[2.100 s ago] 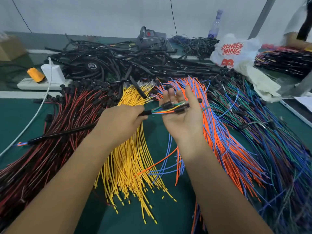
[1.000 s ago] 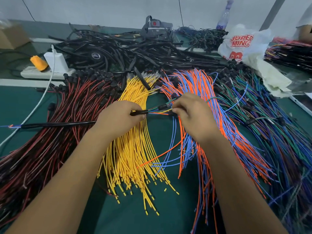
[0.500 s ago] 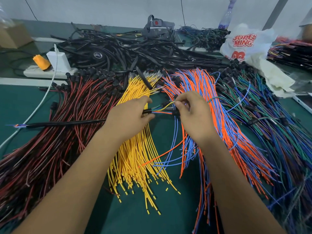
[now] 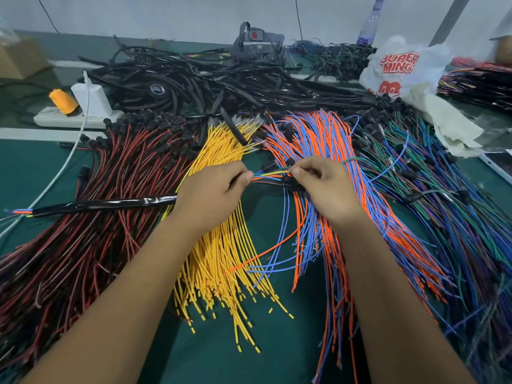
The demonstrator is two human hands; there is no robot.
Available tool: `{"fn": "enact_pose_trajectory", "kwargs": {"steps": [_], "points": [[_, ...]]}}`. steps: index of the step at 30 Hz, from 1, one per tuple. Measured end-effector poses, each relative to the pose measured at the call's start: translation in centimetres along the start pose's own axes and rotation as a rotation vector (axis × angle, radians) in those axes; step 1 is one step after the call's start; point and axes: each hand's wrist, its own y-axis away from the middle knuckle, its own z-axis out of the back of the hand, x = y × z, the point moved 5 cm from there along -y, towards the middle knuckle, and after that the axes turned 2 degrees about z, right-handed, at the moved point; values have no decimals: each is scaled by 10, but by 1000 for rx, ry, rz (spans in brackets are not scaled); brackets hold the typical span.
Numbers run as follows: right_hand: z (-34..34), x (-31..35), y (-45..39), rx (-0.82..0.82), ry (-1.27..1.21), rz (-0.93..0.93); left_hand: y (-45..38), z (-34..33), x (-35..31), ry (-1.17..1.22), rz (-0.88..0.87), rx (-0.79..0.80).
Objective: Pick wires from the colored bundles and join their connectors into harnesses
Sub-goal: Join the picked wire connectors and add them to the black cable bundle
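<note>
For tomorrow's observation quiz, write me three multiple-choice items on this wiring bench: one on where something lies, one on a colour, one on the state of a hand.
1. Where does the yellow wire bundle lie?
A. Between the red-and-black bundle and the orange-and-blue bundle
B. On the white plastic bag
C. Right of the green-and-blue bundle

2. What colour is the mat under the wires?
A. Grey
B. Dark green
C. Brown

3. What is the left hand doing?
A. Lying flat on the mat
B. Hanging idle
C. Gripping the black-sleeved harness

Answers:
1 A: red-and-black wires lie on its left, orange-and-blue on its right.
2 B: green shows between the bundles.
3 C: the black sleeve runs into its curled fingers, and coloured wires come out toward the right hand, which pinches them.
</note>
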Motion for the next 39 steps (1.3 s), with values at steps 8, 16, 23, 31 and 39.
{"fn": "enact_pose_trajectory", "kwargs": {"steps": [8, 16, 23, 31, 39], "points": [[3, -1, -4, 67, 29, -79, 8, 0, -4, -5, -92, -72], [-3, -6, -2, 220, -147, -138, 2, -6, 4, 437, 73, -40], [-7, 6, 2, 138, -26, 1, 0, -7, 12, 686, 207, 66], [-10, 17, 5, 50, 101, 188, -3, 4, 9, 482, 122, 37], [-9, 26, 6, 50, 267, 325, -5, 11, 4, 404, 51, 38]]}}
